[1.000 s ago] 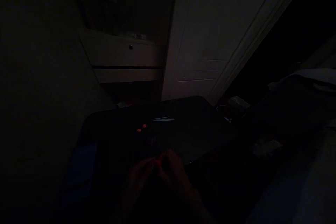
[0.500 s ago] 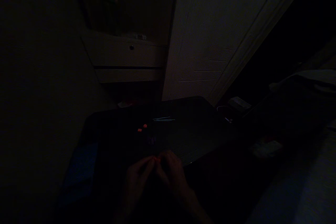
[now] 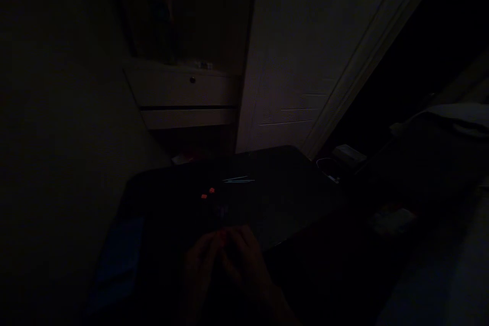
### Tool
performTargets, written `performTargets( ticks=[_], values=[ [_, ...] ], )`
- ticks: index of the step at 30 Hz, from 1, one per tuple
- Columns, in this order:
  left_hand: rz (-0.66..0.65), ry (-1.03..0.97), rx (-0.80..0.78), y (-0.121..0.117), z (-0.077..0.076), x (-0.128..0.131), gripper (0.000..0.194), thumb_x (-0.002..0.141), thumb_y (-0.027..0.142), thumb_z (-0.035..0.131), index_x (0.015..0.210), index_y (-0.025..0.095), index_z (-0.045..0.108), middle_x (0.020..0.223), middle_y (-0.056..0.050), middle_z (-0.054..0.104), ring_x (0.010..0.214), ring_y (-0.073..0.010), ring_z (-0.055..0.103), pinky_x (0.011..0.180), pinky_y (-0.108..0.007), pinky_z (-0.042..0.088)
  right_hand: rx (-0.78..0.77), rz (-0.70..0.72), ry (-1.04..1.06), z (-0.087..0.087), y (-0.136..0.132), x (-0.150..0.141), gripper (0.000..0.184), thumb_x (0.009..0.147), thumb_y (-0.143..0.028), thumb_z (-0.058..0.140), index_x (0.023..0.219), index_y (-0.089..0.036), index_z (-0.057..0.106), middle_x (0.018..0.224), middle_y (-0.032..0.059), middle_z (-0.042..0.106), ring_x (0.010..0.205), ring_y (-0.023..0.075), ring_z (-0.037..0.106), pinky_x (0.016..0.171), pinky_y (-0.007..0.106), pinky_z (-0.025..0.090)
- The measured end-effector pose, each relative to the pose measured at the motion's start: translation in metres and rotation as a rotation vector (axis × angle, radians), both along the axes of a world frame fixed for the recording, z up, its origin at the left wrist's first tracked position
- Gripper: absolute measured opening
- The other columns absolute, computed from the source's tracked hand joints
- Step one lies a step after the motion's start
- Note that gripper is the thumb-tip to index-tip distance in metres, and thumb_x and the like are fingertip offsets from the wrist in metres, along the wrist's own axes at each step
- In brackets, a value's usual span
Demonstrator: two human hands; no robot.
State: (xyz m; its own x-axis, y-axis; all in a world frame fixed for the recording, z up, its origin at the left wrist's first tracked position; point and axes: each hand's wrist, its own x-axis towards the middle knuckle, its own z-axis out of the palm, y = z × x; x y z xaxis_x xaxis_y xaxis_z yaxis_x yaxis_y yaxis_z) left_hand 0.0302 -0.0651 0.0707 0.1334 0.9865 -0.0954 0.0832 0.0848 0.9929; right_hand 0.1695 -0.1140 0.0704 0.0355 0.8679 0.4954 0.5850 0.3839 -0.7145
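Note:
In the dim head view my left hand point(image 3: 202, 254) and my right hand point(image 3: 244, 252) meet at the near side of a dark table point(image 3: 282, 204). Their fingertips pinch a small red piece point(image 3: 222, 235), mostly covered by the fingers; its exact kind is too dark to make out. Beyond the hands lie two small orange-red pieces point(image 3: 204, 196), close together. A faint dark purplish item point(image 3: 221, 210) sits just past my fingertips. Farther back, several thin light-blue sticks point(image 3: 239, 180) rest across one another.
A blue flat item point(image 3: 120, 254) lies at the table's left. Behind the table stand a drawer unit point(image 3: 183, 89) and a pale door panel point(image 3: 282, 86). At the right are a white box point(image 3: 349, 154), a cable point(image 3: 324, 165) and a dark covered shape point(image 3: 428, 147).
The view has shifted slightly, so the table and its items sit lower. My right hand's fingers have moved left and closed in over the red piece, nearer my left fingers.

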Motion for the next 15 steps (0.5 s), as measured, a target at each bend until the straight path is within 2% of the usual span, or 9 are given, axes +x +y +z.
performTargets(
  ticks=[7, 12, 15],
  values=[
    [0.035, 0.058, 0.021, -0.001, -0.009, 0.003, 0.049, 0.079, 0.065, 0.068, 0.092, 0.02, 0.081, 0.1, -0.012, 0.084, 0.097, -0.0342, 0.078, 0.087, -0.043, 0.063, 0.019, -0.058, -0.09, -0.008, 0.003, 0.003, 0.033, 0.102, -0.019, 0.061, 0.133, -0.029, 0.062, 0.115, 0.0088, 0.07, 0.103, 0.0246, 0.07, 0.089, 0.037, 0.062],
    [0.062, 0.08, -0.016, 0.001, -0.013, 0.0, 0.055, 0.075, 0.069, 0.068, 0.096, 0.02, 0.082, 0.109, -0.014, 0.084, 0.108, -0.0388, 0.076, 0.101, -0.052, 0.058, 0.045, -0.054, -0.153, -0.007, 0.005, 0.009, 0.026, 0.105, -0.021, 0.059, 0.13, -0.026, 0.064, 0.112, 0.0086, 0.073, 0.101, 0.0257, 0.07, 0.09, 0.041, 0.06],
    [0.014, 0.057, -0.053, 0.001, -0.01, -0.002, 0.054, 0.075, 0.067, 0.069, 0.099, 0.02, 0.083, 0.113, -0.013, 0.083, 0.114, -0.039, 0.074, 0.107, -0.053, 0.055, 0.025, -0.058, -0.124, 0.0, 0.005, 0.014, 0.024, 0.106, -0.022, 0.058, 0.129, -0.025, 0.063, 0.113, 0.0088, 0.073, 0.103, 0.0249, 0.07, 0.091, 0.04, 0.059]
  ],
)
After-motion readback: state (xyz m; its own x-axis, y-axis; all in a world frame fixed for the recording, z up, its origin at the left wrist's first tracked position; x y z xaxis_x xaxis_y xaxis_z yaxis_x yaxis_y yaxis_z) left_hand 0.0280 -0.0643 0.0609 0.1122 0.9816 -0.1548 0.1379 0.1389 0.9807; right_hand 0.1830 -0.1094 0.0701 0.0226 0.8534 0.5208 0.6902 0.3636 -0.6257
